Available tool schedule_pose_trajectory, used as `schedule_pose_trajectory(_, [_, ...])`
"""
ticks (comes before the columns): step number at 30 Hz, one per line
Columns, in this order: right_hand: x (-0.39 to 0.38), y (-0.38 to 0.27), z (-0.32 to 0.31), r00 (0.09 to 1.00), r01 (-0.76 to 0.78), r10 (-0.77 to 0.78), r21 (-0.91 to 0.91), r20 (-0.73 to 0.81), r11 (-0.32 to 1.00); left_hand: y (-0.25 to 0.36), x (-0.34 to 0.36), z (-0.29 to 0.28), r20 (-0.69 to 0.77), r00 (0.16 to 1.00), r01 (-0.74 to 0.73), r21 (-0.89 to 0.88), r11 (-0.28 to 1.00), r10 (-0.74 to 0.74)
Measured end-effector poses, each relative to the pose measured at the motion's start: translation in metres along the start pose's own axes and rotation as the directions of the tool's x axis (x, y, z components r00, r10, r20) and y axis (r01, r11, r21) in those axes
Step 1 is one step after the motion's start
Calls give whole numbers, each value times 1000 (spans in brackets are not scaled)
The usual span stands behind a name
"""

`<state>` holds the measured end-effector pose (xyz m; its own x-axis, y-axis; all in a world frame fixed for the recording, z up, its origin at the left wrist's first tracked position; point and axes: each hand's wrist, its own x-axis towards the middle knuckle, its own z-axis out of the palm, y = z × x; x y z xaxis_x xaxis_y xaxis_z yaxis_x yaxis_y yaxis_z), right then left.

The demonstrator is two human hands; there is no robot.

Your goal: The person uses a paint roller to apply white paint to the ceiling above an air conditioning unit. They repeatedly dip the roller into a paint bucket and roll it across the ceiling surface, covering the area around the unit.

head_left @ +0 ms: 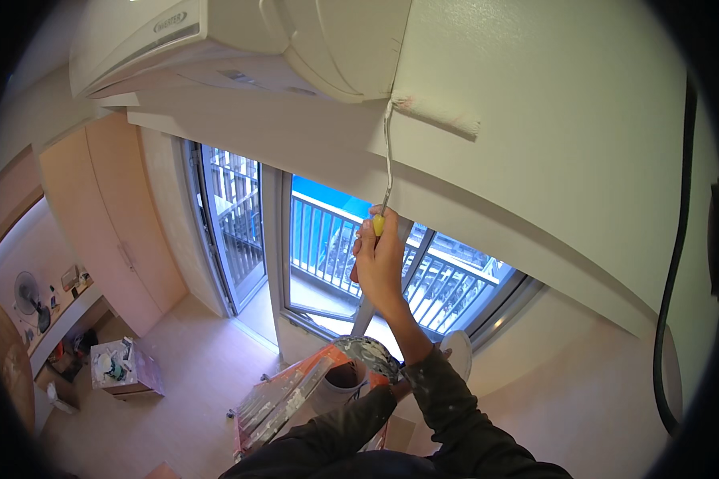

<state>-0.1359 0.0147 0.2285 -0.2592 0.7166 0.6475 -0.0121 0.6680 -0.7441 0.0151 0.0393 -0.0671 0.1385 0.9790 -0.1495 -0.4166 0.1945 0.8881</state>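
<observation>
One roller head (439, 118) sits above the right hand (381, 255), gripping its yellow handle (379, 224).

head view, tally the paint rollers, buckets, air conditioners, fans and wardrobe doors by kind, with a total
Paint roller: 1
White bucket: 1
Wall-mounted air conditioner: 1
Electric fan: 1
Wardrobe doors: 2
Total: 6
</observation>
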Motion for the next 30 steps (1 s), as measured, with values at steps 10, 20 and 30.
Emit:
schedule_pose_trajectory(10, [-5, 0, -4, 999, -27, 28, 64, -18, 998, 6, -9, -9, 116, 988, 127, -192, 973, -106])
schedule_pose_trajectory(20, [16, -20, -1, 995, 26, -15, 113, -99, 993, 56, -47, 11, 145, 985, 113, -166, 980, -89])
schedule_pose_trajectory(30, [39, -40, -11, 993, 59, -51, 73, -104, 996, 52, -38, 22, 187, 979, 111, -157, 981, -81])
